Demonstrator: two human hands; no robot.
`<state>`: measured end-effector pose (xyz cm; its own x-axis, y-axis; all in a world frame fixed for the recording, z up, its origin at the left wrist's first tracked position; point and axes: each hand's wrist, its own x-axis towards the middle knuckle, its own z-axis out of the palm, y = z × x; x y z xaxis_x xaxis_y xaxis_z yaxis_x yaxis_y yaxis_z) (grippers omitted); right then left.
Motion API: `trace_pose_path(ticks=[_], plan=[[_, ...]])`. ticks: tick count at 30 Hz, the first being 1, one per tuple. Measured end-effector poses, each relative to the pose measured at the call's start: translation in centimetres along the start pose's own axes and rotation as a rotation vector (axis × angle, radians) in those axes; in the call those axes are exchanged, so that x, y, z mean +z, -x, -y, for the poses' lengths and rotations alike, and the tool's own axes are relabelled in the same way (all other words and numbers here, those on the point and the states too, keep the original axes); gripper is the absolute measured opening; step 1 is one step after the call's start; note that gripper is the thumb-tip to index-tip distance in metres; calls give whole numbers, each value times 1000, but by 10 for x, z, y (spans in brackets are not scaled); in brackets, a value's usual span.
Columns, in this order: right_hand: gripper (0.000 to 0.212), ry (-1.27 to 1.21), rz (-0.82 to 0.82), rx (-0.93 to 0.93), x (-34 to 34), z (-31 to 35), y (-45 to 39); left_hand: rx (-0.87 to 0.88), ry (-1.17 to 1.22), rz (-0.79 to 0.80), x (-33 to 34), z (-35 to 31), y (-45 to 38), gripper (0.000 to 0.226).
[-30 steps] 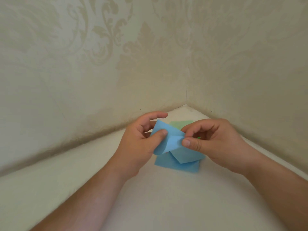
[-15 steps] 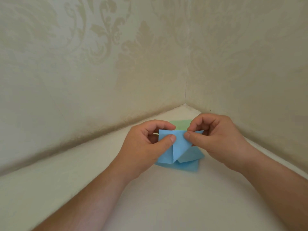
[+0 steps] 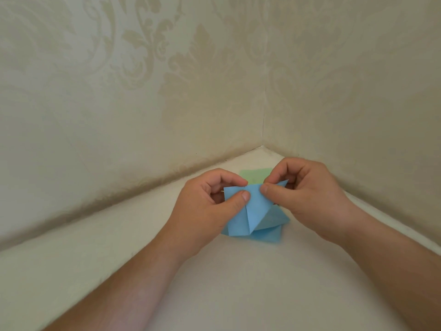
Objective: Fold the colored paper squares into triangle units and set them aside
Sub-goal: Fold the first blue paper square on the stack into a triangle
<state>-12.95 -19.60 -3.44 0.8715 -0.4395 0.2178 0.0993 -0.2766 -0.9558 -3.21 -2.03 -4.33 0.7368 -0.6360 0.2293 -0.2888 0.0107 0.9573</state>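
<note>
Both hands (image 3: 260, 199) pinch blue paper (image 3: 248, 211) over green sheet (image 3: 256, 175).

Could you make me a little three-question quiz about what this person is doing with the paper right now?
1. True or false: both hands pinch the same blue paper.
2. Which colour is the sheet lying nearest the wall corner? A red, B green, C yellow.
3. What lies flat on the white surface directly under the held paper?

Key
1. True: the left hand and the right hand pinch its top edge, thumbs in front.
2. B: the green paper shows behind the hands.
3. More blue sheets, part hidden.
</note>
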Motion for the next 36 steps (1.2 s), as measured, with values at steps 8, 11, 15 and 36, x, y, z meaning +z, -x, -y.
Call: trace_pose_path(ticks=[8,11,15,36], plan=[[21,-11,-13,-6,2,-2,-1,13,0,-11,1,0,0,10],[20,-38,-7,-2,2,-1,0,28,11,-51,2,0,0,10],[23,-179,23,13,3,1,0,30,52,-110,3,-3,-2,16],[16,-350,274,270,8,4,3,-57,195,-162,0,-9,-4,27]])
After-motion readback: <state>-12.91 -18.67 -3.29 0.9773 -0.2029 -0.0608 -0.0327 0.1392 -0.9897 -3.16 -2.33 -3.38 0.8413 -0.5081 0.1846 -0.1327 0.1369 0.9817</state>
